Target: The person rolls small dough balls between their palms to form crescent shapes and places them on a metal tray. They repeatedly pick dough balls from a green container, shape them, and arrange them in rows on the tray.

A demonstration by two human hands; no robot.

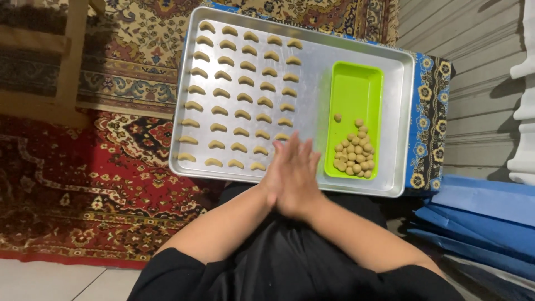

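Note:
My left hand [273, 183] and my right hand [299, 177] are pressed flat together, palm to palm, over the near edge of a metal baking tray [312, 83]. The fingers point away from me. Anything between the palms is hidden. Rows of several pale crescent-shaped dough pieces [242, 81] fill the left half of the tray. On the tray's right half lies a green rectangular container [356, 92] with several small dough balls [354, 155] heaped at its near end, just right of my hands.
The tray rests on a low surface covered with a blue flowered cloth [426, 128]. A red patterned carpet [83, 184] lies to the left, with a wooden frame [69, 61] at the far left. Folded blue sheets [485, 212] lie at the right.

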